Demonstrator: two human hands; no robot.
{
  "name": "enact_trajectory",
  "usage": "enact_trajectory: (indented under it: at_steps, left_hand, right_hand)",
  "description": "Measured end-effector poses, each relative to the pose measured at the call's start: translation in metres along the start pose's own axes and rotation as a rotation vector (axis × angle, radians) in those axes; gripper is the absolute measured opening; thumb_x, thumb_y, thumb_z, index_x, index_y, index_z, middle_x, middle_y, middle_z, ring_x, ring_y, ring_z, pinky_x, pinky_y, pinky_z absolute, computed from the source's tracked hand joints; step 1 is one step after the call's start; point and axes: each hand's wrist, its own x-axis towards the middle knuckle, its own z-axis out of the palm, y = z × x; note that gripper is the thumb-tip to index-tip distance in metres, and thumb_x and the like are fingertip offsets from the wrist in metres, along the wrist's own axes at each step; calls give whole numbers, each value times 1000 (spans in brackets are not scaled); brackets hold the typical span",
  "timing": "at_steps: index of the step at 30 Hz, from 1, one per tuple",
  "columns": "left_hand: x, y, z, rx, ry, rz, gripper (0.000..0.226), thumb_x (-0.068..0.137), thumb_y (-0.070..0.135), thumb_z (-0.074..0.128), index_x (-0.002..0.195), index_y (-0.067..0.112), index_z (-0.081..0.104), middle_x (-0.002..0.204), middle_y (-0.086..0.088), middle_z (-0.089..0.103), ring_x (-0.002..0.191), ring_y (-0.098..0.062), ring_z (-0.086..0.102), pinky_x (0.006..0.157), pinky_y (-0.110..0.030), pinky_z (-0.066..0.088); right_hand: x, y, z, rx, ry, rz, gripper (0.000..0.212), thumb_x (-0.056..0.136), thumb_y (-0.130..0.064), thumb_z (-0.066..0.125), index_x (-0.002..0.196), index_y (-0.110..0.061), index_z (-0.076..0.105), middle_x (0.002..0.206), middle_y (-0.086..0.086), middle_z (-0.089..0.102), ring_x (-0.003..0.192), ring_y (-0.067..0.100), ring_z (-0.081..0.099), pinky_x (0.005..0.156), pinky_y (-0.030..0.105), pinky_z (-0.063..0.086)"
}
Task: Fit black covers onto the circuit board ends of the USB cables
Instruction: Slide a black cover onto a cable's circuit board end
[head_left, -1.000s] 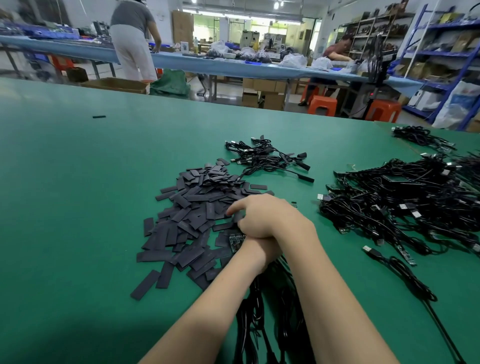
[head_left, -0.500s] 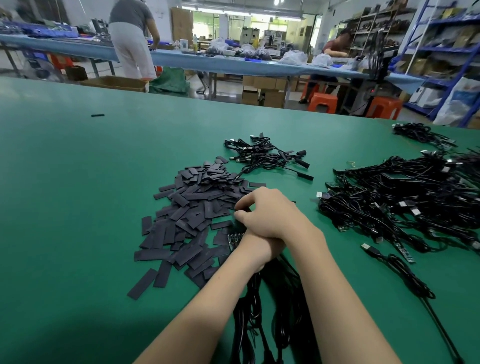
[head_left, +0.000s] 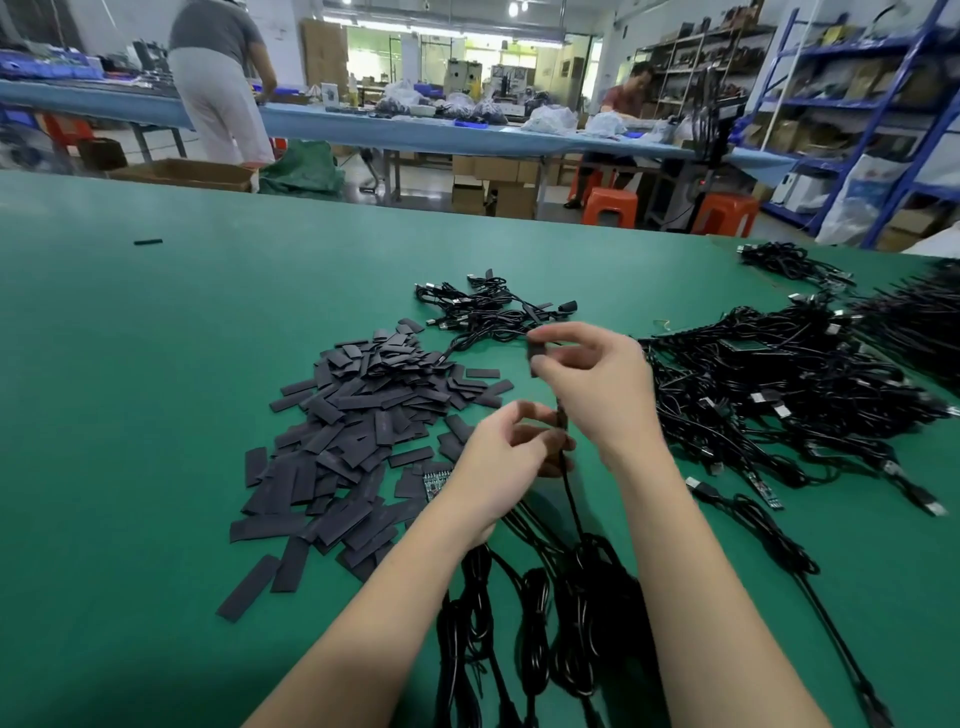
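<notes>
My right hand (head_left: 597, 395) is raised above the green table (head_left: 130, 415) and pinches a flat black cover (head_left: 536, 352) between thumb and fingers. Just below it, my left hand (head_left: 498, 467) grips the circuit board end of a USB cable (head_left: 562, 422), which points up toward the cover. That cable (head_left: 574, 509) runs down to coiled cables (head_left: 535, 623) between my forearms. A heap of black covers (head_left: 358, 431) lies to the left. A bare circuit board (head_left: 435, 480) lies beside my left wrist.
A small bunch of cables (head_left: 483, 312) lies behind my hands. A large tangle of cables (head_left: 779, 395) fills the right side, with a loose cable (head_left: 748, 514) near my right forearm. One stray cover (head_left: 148, 242) lies far left. People work at a far bench (head_left: 415, 130).
My right hand has lifted off the heap with one cover, up and to the right. My left hand has come out from under it and raised a cable's board end.
</notes>
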Motion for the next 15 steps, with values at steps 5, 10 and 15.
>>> enact_trajectory:
  at_steps: [5, 10, 15]
  left_hand:
    - [0, 2, -4, -143, -11, -39, 12, 96, 2, 59, 103, 10, 62, 80, -3, 75, 66, -13, 68, 66, -20, 54]
    - [-1, 5, -4, -209, -17, -75, 12, 97, 3, 60, 107, 7, 65, 79, -2, 74, 64, -10, 66, 62, -18, 53]
    - [-2, 4, -6, -222, -48, -61, 14, 98, 5, 58, 104, 8, 71, 80, -3, 74, 64, -9, 65, 64, -17, 53]
  right_hand:
    - [8, 10, -32, 358, 3, 202, 31, 83, 1, 74, 105, -20, 68, 84, 1, 75, 64, 9, 65, 58, 17, 51]
    - [8, 26, -42, 559, -90, 373, 19, 89, 2, 69, 99, -11, 59, 100, 11, 76, 51, 2, 58, 52, 16, 46]
    - [7, 31, -45, 680, -158, 402, 23, 84, 2, 74, 88, -14, 57, 89, 10, 74, 65, 11, 64, 58, 16, 53]
